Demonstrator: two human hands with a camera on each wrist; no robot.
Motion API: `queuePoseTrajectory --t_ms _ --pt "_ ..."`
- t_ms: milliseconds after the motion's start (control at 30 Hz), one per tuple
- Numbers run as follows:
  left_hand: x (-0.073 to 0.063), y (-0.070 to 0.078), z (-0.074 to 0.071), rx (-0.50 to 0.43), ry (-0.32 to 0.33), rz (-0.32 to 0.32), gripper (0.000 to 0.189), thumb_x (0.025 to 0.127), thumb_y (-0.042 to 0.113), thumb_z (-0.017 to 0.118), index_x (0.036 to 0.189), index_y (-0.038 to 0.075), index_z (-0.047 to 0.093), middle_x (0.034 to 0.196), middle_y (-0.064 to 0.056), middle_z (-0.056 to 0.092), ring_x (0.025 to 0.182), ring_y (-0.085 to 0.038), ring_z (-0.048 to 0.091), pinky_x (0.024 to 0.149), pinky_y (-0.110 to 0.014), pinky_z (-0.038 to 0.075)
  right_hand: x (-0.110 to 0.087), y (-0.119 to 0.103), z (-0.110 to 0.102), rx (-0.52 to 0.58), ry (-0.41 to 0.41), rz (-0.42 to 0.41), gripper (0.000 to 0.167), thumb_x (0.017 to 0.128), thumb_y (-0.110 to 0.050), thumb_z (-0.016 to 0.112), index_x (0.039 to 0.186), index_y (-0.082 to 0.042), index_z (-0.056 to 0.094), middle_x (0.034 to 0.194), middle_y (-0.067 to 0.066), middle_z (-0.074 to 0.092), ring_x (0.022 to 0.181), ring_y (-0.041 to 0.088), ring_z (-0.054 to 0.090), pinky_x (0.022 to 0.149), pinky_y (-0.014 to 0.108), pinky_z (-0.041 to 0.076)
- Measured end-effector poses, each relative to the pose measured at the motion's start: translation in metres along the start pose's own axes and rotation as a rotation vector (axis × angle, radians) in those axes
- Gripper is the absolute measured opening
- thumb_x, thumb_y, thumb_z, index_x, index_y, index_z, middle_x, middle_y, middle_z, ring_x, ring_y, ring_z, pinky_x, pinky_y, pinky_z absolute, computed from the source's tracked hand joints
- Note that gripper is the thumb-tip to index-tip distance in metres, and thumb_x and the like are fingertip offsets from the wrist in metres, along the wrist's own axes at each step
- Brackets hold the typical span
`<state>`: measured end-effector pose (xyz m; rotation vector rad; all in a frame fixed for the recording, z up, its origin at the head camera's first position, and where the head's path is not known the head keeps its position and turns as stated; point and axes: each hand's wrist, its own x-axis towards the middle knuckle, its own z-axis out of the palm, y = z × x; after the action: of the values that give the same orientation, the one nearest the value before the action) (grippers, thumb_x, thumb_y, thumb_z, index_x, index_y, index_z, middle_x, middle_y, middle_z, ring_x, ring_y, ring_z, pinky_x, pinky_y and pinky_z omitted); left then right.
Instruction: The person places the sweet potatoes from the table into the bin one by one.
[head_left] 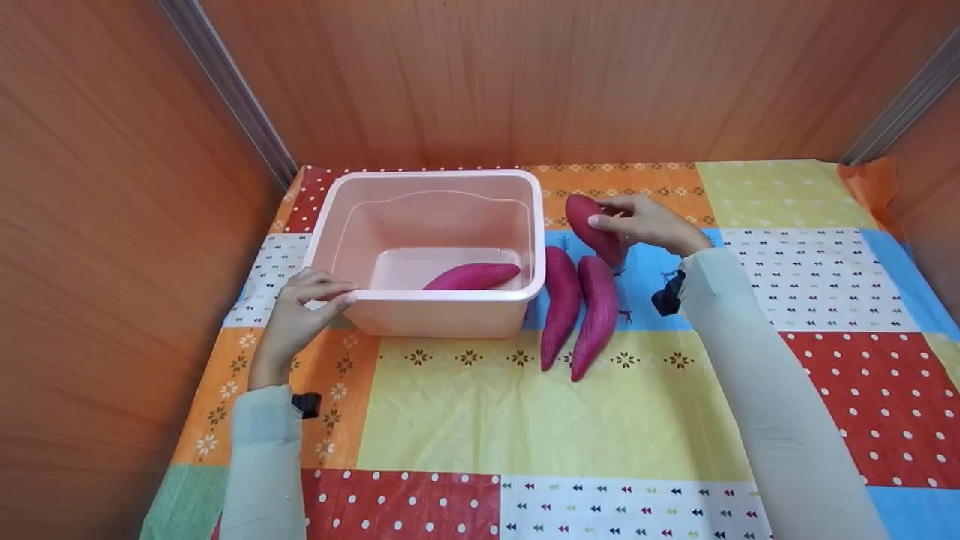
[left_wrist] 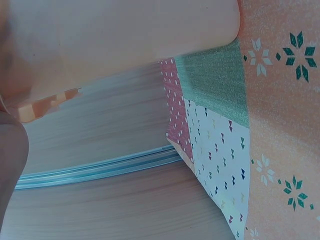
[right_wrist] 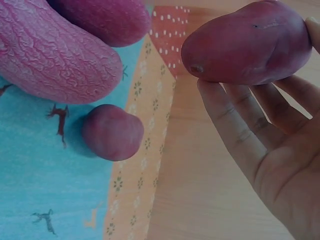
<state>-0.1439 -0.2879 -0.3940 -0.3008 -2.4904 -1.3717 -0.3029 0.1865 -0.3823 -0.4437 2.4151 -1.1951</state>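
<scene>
My right hand (head_left: 656,223) pinches a dark red sweet potato (head_left: 583,217) between thumb and fingers, raised over the cloth right of a pink plastic tub (head_left: 442,319). In the right wrist view the fingers support this smooth sweet potato (right_wrist: 245,45) from one side. A smaller-looking rounded red one (right_wrist: 114,132) lies on the blue patch below it. Two long curved magenta sweet potatoes (head_left: 562,300) (head_left: 596,315) lie side by side against the tub's right side. Another long magenta one (head_left: 476,275) is inside the tub. My left hand (head_left: 296,322) holds the tub's near left rim corner.
A patchwork-print cloth (head_left: 555,427) covers the table. Wood-grain panels (head_left: 562,82) stand behind and at both sides, with metal strips (head_left: 232,97) at the corners. The tub stands near the back panel, left of the middle.
</scene>
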Motion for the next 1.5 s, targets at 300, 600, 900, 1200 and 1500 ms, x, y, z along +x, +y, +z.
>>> queuePoseTrajectory --t_ms 300,600,900,1200,1500 --pt "-0.001 0.008 -0.001 0.001 -0.01 -0.01 0.018 0.08 -0.004 0.073 0.097 -0.008 0.073 0.091 -0.025 0.066 0.089 -0.001 0.048 0.089 -0.028 0.031 0.0 -0.007 -0.001 -0.016 0.0 -0.002 0.069 0.087 -0.051 0.064 0.144 -0.017 0.045 0.13 0.013 0.054 0.11 0.027 0.055 0.09 0.044 0.052" --pt "-0.002 0.008 0.0 -0.019 -0.012 -0.021 0.019 0.08 -0.003 0.073 0.098 -0.008 0.073 0.093 -0.025 0.066 0.091 -0.003 0.048 0.09 -0.029 0.032 0.005 -0.01 -0.002 -0.054 0.005 -0.006 0.072 0.086 -0.052 0.066 0.144 -0.016 0.045 0.129 0.012 0.054 0.111 0.027 0.053 0.087 0.04 0.053" --pt "-0.001 0.008 0.001 -0.007 0.004 0.015 0.016 0.079 -0.005 0.073 0.095 -0.007 0.074 0.089 -0.025 0.067 0.088 -0.002 0.049 0.09 -0.027 0.03 0.006 -0.017 -0.002 -0.059 0.011 0.001 0.073 0.086 -0.049 0.067 0.145 -0.015 0.043 0.13 0.012 0.054 0.111 0.027 0.054 0.084 0.036 0.054" --pt "-0.001 0.008 0.001 -0.006 -0.004 -0.017 0.017 0.08 -0.003 0.073 0.096 -0.006 0.074 0.091 -0.023 0.067 0.09 -0.003 0.049 0.091 -0.029 0.03 0.008 -0.026 -0.001 -0.079 0.027 -0.026 0.071 0.086 -0.047 0.067 0.145 -0.016 0.043 0.128 0.012 0.055 0.108 0.026 0.054 0.082 0.032 0.053" --pt "0.002 -0.021 0.002 -0.017 -0.013 -0.054 0.019 0.081 0.006 0.076 0.1 0.002 0.075 0.096 -0.016 0.069 0.098 -0.005 0.049 0.097 -0.032 0.03 0.012 -0.041 0.0 -0.109 0.028 -0.038 0.071 0.085 -0.049 0.067 0.146 -0.021 0.043 0.13 0.01 0.054 0.112 0.026 0.051 0.087 0.04 0.053"
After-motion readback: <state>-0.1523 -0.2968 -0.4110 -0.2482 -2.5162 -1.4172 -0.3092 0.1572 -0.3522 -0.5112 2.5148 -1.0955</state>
